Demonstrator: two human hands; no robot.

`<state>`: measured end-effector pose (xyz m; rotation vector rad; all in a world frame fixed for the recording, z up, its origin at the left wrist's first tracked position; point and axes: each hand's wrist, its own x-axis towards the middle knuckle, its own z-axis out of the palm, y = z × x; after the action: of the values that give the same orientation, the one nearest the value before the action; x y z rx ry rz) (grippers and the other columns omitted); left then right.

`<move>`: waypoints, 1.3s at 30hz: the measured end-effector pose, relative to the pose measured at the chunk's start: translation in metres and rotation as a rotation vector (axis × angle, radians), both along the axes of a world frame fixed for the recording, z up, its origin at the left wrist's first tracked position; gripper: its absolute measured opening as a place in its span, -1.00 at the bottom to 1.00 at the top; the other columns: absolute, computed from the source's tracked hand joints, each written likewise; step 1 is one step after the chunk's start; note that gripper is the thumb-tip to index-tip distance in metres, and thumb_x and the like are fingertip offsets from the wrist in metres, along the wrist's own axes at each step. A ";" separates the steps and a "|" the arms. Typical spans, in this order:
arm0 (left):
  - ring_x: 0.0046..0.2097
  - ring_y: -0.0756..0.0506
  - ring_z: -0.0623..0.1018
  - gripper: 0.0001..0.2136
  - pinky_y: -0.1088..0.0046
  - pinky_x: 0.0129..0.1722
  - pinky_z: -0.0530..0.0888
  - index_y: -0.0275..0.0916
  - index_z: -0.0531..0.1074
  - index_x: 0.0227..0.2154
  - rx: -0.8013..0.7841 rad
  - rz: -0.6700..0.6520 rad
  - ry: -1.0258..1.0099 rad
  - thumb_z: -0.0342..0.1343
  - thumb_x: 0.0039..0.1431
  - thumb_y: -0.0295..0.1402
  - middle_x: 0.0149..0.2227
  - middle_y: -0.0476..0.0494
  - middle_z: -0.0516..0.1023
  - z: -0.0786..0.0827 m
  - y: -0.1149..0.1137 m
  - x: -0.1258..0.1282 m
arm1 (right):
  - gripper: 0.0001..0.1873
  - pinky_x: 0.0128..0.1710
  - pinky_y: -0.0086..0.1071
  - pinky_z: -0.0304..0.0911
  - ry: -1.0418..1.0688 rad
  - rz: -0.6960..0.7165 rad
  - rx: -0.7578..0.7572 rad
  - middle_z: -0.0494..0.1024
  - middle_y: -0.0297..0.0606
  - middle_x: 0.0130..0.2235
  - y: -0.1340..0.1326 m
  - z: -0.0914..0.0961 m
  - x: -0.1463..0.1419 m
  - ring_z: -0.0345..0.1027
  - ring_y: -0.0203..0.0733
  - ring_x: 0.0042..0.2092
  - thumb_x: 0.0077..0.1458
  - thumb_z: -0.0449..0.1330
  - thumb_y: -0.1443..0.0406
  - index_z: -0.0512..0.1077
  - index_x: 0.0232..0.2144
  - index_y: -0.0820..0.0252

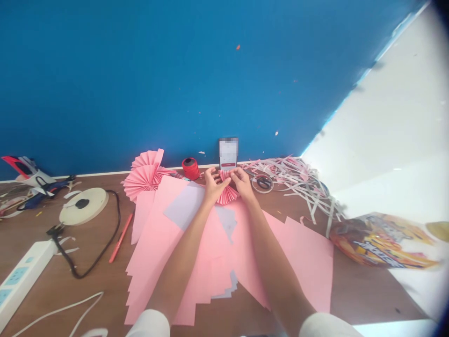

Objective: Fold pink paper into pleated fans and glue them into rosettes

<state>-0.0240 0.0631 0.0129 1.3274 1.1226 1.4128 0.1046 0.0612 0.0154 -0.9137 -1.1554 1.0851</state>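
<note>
A pink pleated paper fan (228, 195) is between my two hands, its folds spread downward. My left hand (213, 186) holds the fan's left side, thumb on the paper and fingers curled. At the upper right of the fan, my right hand (242, 182) pinches it with bent fingers. Under my forearms lie overlapping sheets of pink paper (168, 243), with some grey-lilac paper (185, 206) among them. Just behind my hands, a phone (228, 152) leans upright against the blue wall. More pleated pink fans (142, 182) rest to the left.
A red thread spool (190, 169) stands by the wall. Scissors (263, 182) lie right of my hands, beside a heap of paper strips (298, 175). Leftward are a red pen (121, 238), a round cream device (84, 206) with a black cord, and a power strip (26, 276). A snack bag (382, 238) lies right.
</note>
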 end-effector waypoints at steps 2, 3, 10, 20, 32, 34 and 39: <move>-0.02 -0.09 0.46 -0.33 0.34 -0.09 0.47 -0.18 0.11 -0.03 -0.047 -0.003 0.032 0.37 -0.17 -0.29 0.13 -0.31 0.19 0.000 0.000 0.000 | -0.84 -0.23 -0.30 0.34 0.069 0.048 0.012 0.48 -0.33 -0.35 -0.001 0.002 -0.001 0.39 -0.22 -0.31 0.09 0.18 0.15 0.35 -0.34 0.10; -0.03 -0.10 0.47 -0.35 0.31 -0.08 0.46 -0.20 0.13 -0.06 -0.087 -0.008 0.063 0.38 -0.19 -0.30 0.09 -0.31 0.24 0.000 0.000 -0.001 | -0.83 -0.21 -0.28 0.35 0.106 0.079 0.014 0.49 -0.33 -0.35 -0.002 0.003 -0.001 0.41 -0.22 -0.30 0.09 0.19 0.15 0.35 -0.34 0.10; -0.20 -0.08 0.55 -0.47 0.32 -0.14 0.44 -0.25 0.20 -0.04 -0.406 -0.374 -0.012 0.27 -0.08 -0.41 -0.19 -0.20 0.53 0.014 0.003 -0.025 | -0.76 -0.36 -0.37 0.33 0.153 0.093 -0.060 0.50 -0.35 -0.42 -0.006 0.008 0.001 0.41 -0.27 -0.39 0.01 0.26 0.12 0.39 -0.34 0.12; -0.57 0.08 0.31 -0.77 0.56 -0.59 0.17 -0.31 0.43 -0.23 -0.602 -0.980 -0.044 0.16 0.00 -0.40 -0.53 -0.01 0.35 0.052 -0.012 -0.059 | -0.74 -0.52 -0.44 0.18 0.157 -0.222 -0.116 0.38 -0.43 -0.55 0.001 0.008 0.012 0.25 -0.36 -0.54 -0.07 0.22 0.13 0.38 -0.35 0.16; -0.61 0.16 0.14 -0.69 0.64 -0.63 0.09 -0.37 0.43 -0.10 -0.556 -0.858 -0.360 0.10 0.20 -0.24 -0.56 0.07 0.15 0.038 -0.009 -0.068 | -0.74 -0.53 -0.47 0.15 0.336 -0.373 -0.051 0.40 -0.42 -0.49 0.002 0.024 0.017 0.22 -0.38 -0.53 -0.07 0.23 0.16 0.35 -0.33 0.14; -0.60 0.15 0.18 -0.71 0.64 -0.62 0.12 -0.35 0.44 -0.14 -0.538 -0.821 -0.364 0.14 0.17 -0.24 -0.56 0.06 0.19 0.036 -0.009 -0.069 | -0.76 -0.53 -0.47 0.16 0.386 -0.432 -0.009 0.36 -0.45 -0.49 0.003 0.023 0.031 0.22 -0.39 -0.53 -0.05 0.22 0.17 0.32 -0.32 0.11; -0.59 0.11 0.25 -0.68 0.61 -0.61 0.20 -0.22 0.40 -0.10 -0.449 -0.673 -0.421 0.16 0.15 -0.15 -0.54 0.05 0.25 0.035 -0.006 -0.068 | -0.91 -0.52 -0.45 0.22 0.512 -0.681 -0.056 0.24 -0.47 -0.51 0.002 0.016 0.076 0.17 -0.38 -0.56 0.04 0.07 0.24 0.22 -0.39 0.10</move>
<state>-0.0918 0.0575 0.0484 0.8973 0.5746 0.8181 0.1810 0.0636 0.0313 -0.9048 -0.3412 0.7192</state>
